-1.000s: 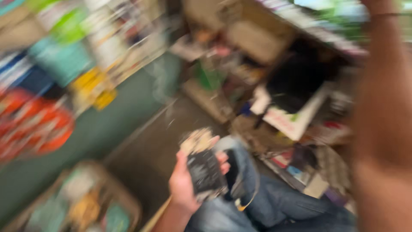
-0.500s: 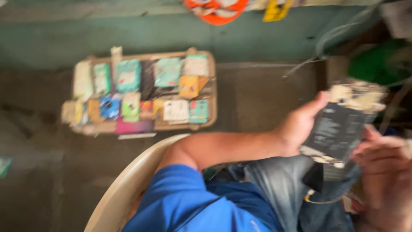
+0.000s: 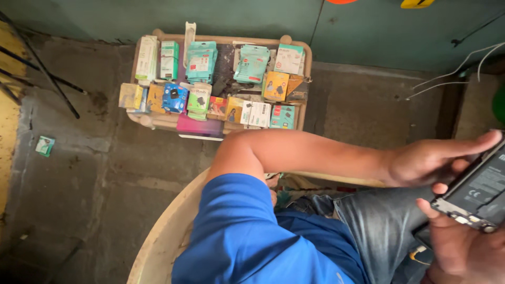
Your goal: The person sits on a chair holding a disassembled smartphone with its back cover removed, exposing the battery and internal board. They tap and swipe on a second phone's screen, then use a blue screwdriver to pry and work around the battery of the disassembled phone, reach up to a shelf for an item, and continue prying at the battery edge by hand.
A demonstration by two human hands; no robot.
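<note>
Black and flat, an opened phone [image 3: 481,192] with its back cover off sits at the right edge of the view, held over the person's lap between both hands. The left hand [image 3: 428,163] reaches across from the blue sleeve [image 3: 247,231], its grip closed around the phone's upper edge, with the thumb laid long over the top and the fingers curled underneath. The right hand [image 3: 460,247] comes up from below, its grip pinching the phone's lower corner, thumb tip resting on the exposed rim beside a row of small metal parts. Part of the phone runs out of the frame, so its far end cannot be seen.

Grey jeans [image 3: 379,221] cover the thighs beneath the hands, and the pale curved rim of a plastic chair [image 3: 163,231] shows beside the sleeve. Well apart from the hands, on the concrete floor [image 3: 100,179] against a green wall [image 3: 236,16], stands a low tray [image 3: 307,79] packed with small coloured boxes and teal blister packs of accessories [image 3: 210,84]. A small green packet [image 3: 44,145] lies alone on the floor to the left.
</note>
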